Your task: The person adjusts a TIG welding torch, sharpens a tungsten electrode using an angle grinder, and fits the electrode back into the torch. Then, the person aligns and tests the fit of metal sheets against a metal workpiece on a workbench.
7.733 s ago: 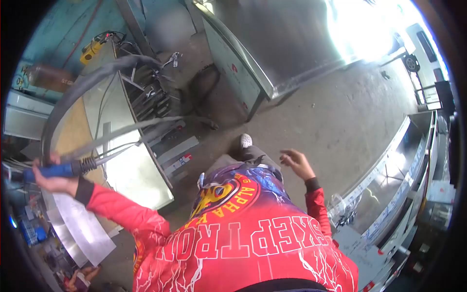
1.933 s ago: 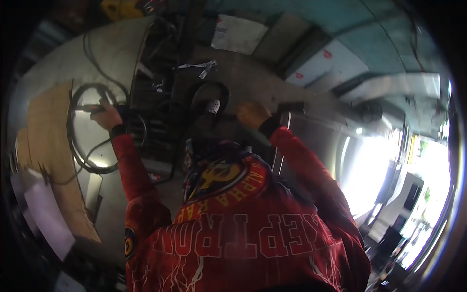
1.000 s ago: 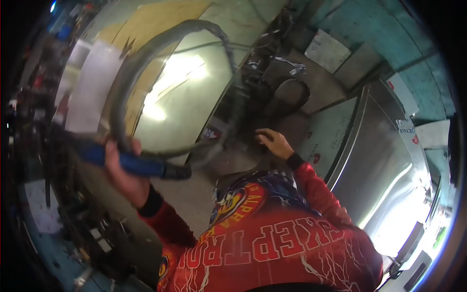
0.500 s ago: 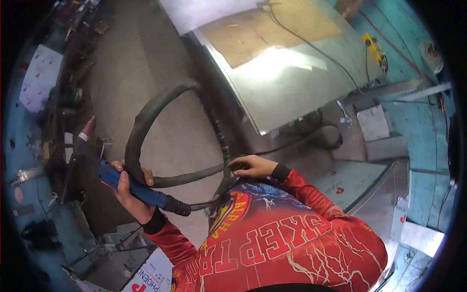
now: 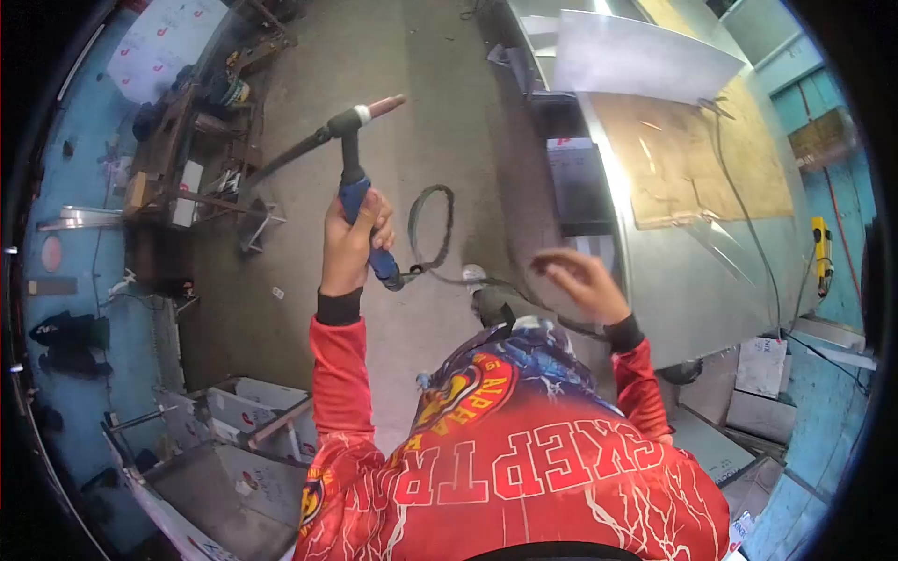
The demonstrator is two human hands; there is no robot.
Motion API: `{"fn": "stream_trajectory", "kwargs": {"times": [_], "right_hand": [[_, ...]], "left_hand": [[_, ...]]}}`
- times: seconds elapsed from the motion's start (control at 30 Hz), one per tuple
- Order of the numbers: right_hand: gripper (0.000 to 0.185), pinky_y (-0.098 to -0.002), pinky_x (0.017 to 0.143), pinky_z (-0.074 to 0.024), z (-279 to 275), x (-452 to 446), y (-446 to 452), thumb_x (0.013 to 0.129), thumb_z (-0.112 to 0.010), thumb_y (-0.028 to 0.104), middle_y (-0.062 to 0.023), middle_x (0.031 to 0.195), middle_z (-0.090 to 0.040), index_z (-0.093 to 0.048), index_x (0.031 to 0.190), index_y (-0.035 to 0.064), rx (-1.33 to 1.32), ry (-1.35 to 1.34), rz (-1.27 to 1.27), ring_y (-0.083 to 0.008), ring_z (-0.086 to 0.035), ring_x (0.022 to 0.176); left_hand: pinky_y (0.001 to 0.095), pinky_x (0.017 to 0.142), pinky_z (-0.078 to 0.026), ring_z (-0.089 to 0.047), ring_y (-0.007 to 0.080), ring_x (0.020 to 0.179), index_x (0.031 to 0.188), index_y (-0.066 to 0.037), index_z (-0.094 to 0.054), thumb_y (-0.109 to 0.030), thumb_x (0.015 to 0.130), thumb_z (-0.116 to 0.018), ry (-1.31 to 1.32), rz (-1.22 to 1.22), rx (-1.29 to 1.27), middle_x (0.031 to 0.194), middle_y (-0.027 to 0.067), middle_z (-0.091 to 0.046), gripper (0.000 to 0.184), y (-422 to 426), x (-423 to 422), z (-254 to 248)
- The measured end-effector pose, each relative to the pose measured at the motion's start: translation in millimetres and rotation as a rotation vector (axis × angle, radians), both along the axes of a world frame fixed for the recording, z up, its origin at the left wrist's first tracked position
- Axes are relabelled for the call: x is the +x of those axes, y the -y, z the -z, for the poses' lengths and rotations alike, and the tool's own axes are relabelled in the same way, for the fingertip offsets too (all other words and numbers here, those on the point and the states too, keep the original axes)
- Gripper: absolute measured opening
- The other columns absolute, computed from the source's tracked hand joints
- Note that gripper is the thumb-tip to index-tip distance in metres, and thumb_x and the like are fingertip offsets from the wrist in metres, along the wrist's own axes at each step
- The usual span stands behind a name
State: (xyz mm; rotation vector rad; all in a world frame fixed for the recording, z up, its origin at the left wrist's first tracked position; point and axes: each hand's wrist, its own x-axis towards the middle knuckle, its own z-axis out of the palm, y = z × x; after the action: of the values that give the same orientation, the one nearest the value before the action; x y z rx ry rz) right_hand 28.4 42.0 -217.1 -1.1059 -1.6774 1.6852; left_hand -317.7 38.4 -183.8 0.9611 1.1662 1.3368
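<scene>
My left hand (image 5: 354,241) is wrapped round the blue handle of a TIG welding torch (image 5: 354,196). The torch stands out in front of me, its reddish nozzle pointing up and to the right and its long black back cap reaching down to the left. From the handle's lower end the dark torch cable (image 5: 432,224) runs into a loop over the floor, then passes toward my right side. My right hand (image 5: 587,285), a little blurred, is held near the bench edge with its fingers apart and nothing in them.
A metal-topped bench (image 5: 683,309) stands at the right, bearing a brown sheet (image 5: 692,159), a shiny metal plate (image 5: 645,56) and a clamp (image 5: 716,107) with a cable. A cluttered rack (image 5: 201,140) lines the left. Metal box-like pieces (image 5: 234,477) stand at lower left.
My left hand has raised the torch forward and turned its nozzle to the right. The thick cable coil has left that hand. My right hand has let go of the cable and moved right.
</scene>
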Motion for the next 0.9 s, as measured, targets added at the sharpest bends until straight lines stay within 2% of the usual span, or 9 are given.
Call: {"fn": "stream_trajectory", "kwargs": {"times": [0.23,0.43,0.5,0.57,0.63,0.73,0.77,0.8,0.9], "right_hand": [[0.024,-0.0271,0.090,-0.0479,-69.2,-101.3,-139.5,0.097,-0.054,0.008,-0.0092,0.105,-0.067,-0.061,0.116,-0.0043,0.262,-0.117,0.215,-0.0137,-0.063,0.101],[0.048,-0.0328,0.094,-0.0470,-78.8,-227.1,-246.3,0.090,-0.067,0.022,-0.0154,0.117,-0.064,-0.053,0.129,-0.0009,0.389,-0.132,-0.086,-0.0209,-0.060,0.109],[0.069,-0.0384,0.098,-0.0450,-45.2,-290.5,-261.0,0.084,-0.072,0.032,-0.0185,0.128,-0.057,-0.043,0.139,0.0028,0.536,-0.102,-0.245,-0.0273,-0.056,0.116],[0.074,-0.0413,0.097,-0.0442,-10.6,-364.0,-275.7,0.082,-0.073,0.035,-0.0197,0.130,-0.053,-0.039,0.140,0.0037,0.711,-0.134,-0.293,-0.0337,-0.053,0.117],[0.063,-0.0408,0.090,-0.0476,24.3,-422.1,-309.1,0.081,-0.073,0.032,-0.0197,0.112,-0.060,-0.048,0.130,0.0022,0.598,-0.019,-0.327,-0.0376,-0.058,0.104],[0.039,-0.0436,0.077,-0.0497,19.1,-459.2,-341.9,0.083,-0.070,0.026,-0.0184,0.090,-0.063,-0.056,0.110,0.0011,0.544,0.185,-0.344,-0.0395,-0.061,0.088],[0.033,-0.0449,0.074,-0.0499,28.0,-473.4,-358.1,0.083,-0.069,0.024,-0.0179,0.086,-0.064,-0.058,0.104,0.0016,0.638,0.237,-0.217,-0.0398,-0.062,0.085],[0.030,-0.0459,0.074,-0.0498,37.4,-472.6,-375.8,0.084,-0.067,0.023,-0.0185,0.089,-0.064,-0.059,0.104,0.0024,0.576,0.298,-0.209,-0.0399,-0.062,0.086],[0.031,-0.0455,0.076,-0.0509,66.3,-458.7,-419.8,0.084,-0.067,0.020,-0.0189,0.096,-0.066,-0.060,0.110,0.0055,0.530,0.414,-0.208,-0.0392,-0.063,0.090]], "left_hand": [[0.0228,0.039,-0.033,-0.033,0.0045,0.039,0.105,-0.012,-0.042,-0.059,0.087,-0.055,0.308,0.168,0.136,0.062,-0.0026,-0.037,0.052,-94.2,-73.5,-22.1],[0.0254,0.038,-0.034,-0.037,0.0069,0.041,0.113,-0.014,-0.047,-0.069,0.084,-0.053,0.351,-0.046,0.468,0.061,-0.0032,-0.040,0.063,-173.4,-169.3,-86.8],[0.0237,0.039,-0.032,-0.035,0.0068,0.041,0.106,-0.010,-0.048,-0.052,0.084,-0.069,0.706,0.037,0.757,0.062,-0.0050,-0.042,0.052,-199.1,-223.7,-148.2],[0.0230,0.039,-0.031,-0.035,0.0077,0.041,0.102,-0.007,-0.045,-0.038,0.085,-0.072,0.490,-0.199,0.966,0.065,-0.0040,-0.043,0.044,-209.4,-319.2,-193.2],[0.0230,0.048,-0.042,-0.046,0.0070,0.050,0.086,-0.008,-0.050,-0.044,0.095,-0.057,0.353,0.146,1.120,0.066,-0.0043,-0.048,0.038,-239.6,-349.2,-228.0],[0.0280,0.044,-0.031,-0.035,0.0066,0.049,0.073,-0.005,-0.047,-0.043,0.082,-0.071,0.477,-0.213,0.938,0.061,-0.0026,-0.040,0.046,-224.0,-482.8,-213.5],[0.0277,0.043,-0.030,-0.034,0.0075,0.048,0.081,-0.005,-0.047,-0.035,0.087,-0.067,-0.080,-0.336,0.892,0.063,-0.0017,-0.039,0.036,-277.2,-423.4,-211.9],[0.0232,0.039,-0.031,-0.035,0.0070,0.043,0.102,-0.006,-0.045,-0.035,0.089,-0.068,0.365,-0.104,0.664,0.068,-0.0025,-0.041,0.040,-304.1,-426.3,-201.4],[0.0201,0.035,-0.028,-0.029,0.0047,0.041,0.103,-0.006,-0.048,-0.044,0.097,-0.051,0.372,0.059,0.306,0.065,-0.0026,-0.035,0.038,-402.3,-420.4,-143.6]]}}
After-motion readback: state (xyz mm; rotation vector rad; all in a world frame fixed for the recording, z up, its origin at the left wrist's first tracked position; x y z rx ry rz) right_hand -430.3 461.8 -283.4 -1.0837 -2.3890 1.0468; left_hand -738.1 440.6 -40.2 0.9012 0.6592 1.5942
